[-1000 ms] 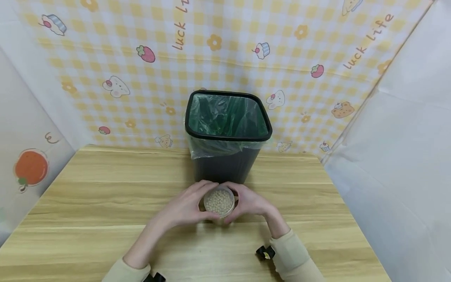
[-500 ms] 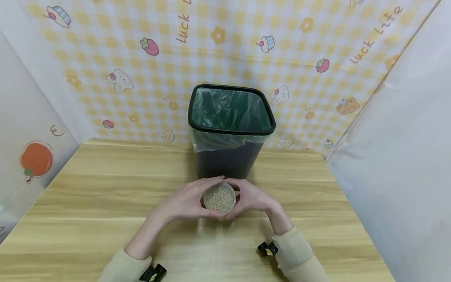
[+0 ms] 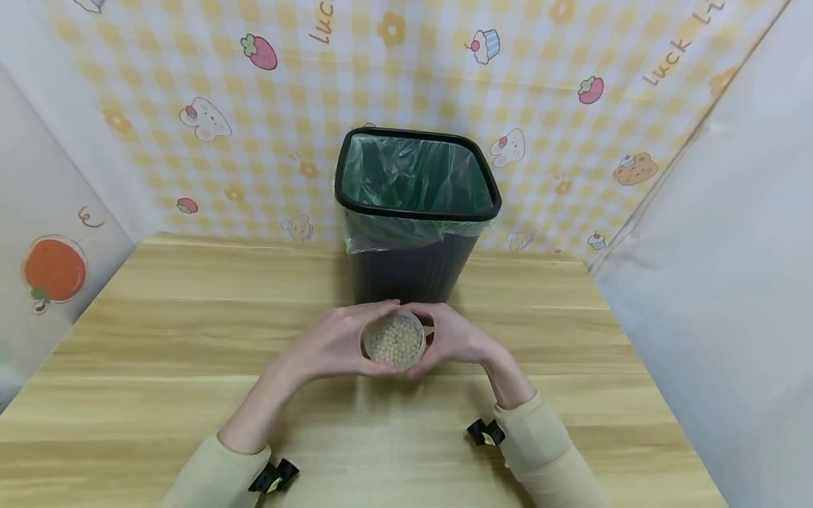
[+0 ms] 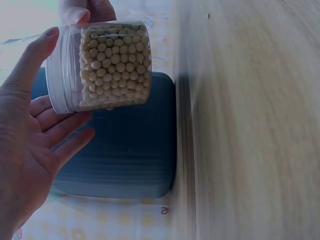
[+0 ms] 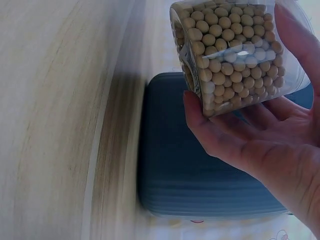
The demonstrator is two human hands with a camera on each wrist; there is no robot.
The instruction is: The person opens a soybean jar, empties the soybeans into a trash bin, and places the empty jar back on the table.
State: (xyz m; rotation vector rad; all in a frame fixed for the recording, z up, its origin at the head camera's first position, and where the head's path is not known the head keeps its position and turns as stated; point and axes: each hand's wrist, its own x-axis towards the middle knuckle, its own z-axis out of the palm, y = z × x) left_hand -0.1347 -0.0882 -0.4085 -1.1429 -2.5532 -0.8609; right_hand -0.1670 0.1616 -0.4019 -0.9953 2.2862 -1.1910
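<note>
A clear plastic jar (image 3: pixel 395 341) of small round beige beads or beans is held between both hands in front of the bin, raised over the table. My left hand (image 3: pixel 333 343) grips it from the left, its thumb (image 4: pixel 37 57) at the ribbed top band and its fingers round the far side. From the right my right hand (image 3: pixel 460 339) curls around the jar, with a finger low by its base in the right wrist view. The jar stands roughly upright. The beads (image 5: pixel 232 55) show through its side, below the band.
Directly behind the jar stands a dark waste bin (image 3: pixel 406 271) with a black rim and a translucent green liner (image 3: pixel 413 176). The wood-grain table (image 3: pixel 190 303) ends at a yellow checked cloth backdrop (image 3: pixel 267 141). White sheeting hangs at both sides.
The head view has tipped downward, so the bin, jar and hands appear higher and a little larger in it. Both hands keep their hold on the jar.
</note>
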